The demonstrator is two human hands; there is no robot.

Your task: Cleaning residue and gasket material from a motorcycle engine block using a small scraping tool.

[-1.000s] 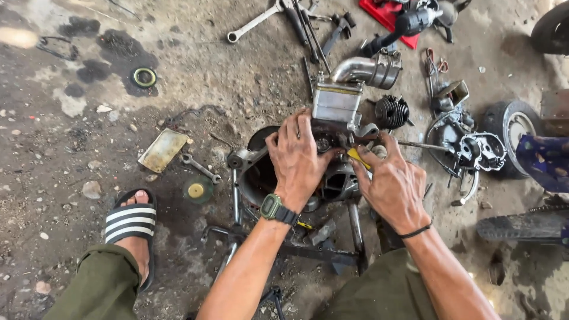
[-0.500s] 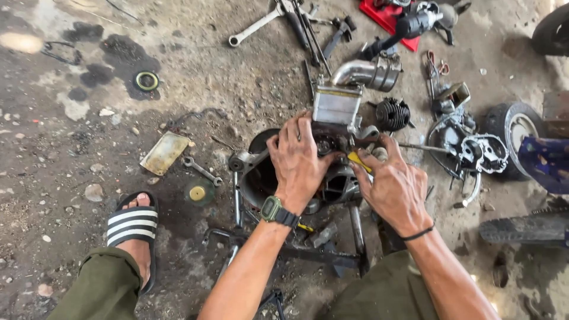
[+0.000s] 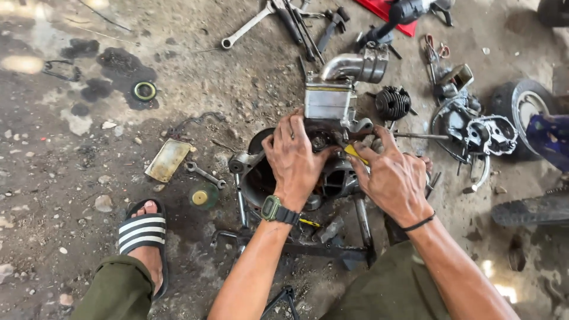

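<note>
Pressing down palm-flat, the left hand [image 3: 294, 159] steadies the engine [image 3: 323, 148] on the floor between the knees, while the right hand [image 3: 392, 178] grips a yellow-handled tool [image 3: 356, 153] at its side; wrenches [image 3: 252, 24] lie beyond.

Site: informal motorcycle repair workshop, work done at ground level. Floor [image 3: 83, 178] bare concrete, gritty, oil stains [image 3: 121, 62] at 10 o'clock. Small engine [image 3: 323, 160] at centre, partly stripped, on low metal stand. Loose wrenches [image 3: 249, 26] at 12 o'clock. Finned cylinder [image 3: 393, 102], engine cover [image 3: 489, 135] and tyre [image 3: 521, 109] at 2 to 3 o'clock. Rubber seal ring [image 3: 144, 90] and grinding disc [image 3: 203, 196] lying loose on left.
</note>
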